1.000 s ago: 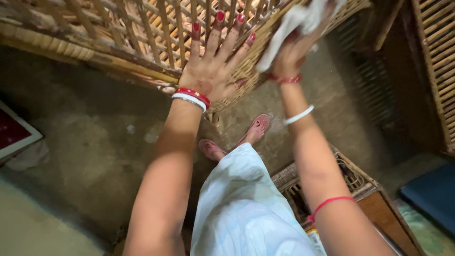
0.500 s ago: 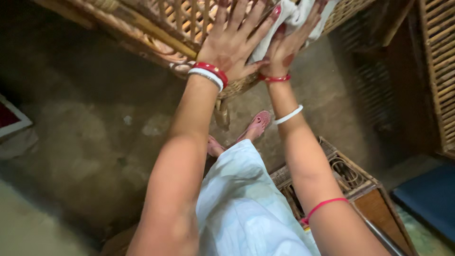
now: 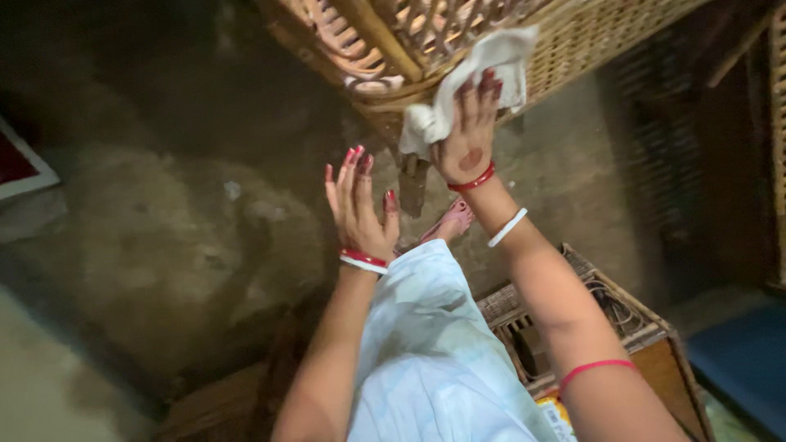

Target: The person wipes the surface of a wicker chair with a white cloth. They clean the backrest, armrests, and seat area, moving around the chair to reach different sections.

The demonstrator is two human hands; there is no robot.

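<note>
Right hand [image 3: 468,139] pressed a crumpled white cloth [image 3: 467,86] against the rim of a wicker chair [image 3: 573,41], fingers closed on it, left hand [image 3: 358,205] open, empty, fingers spread, below the chair

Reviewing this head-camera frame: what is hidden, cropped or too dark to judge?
- Wicker furniture: top cut off by the frame edge; its kind unclear.
- Right hand: palm side hidden, so the grip on the white cloth is unclear.
- Low wicker box: contents dark, partly behind the arm.
</note>
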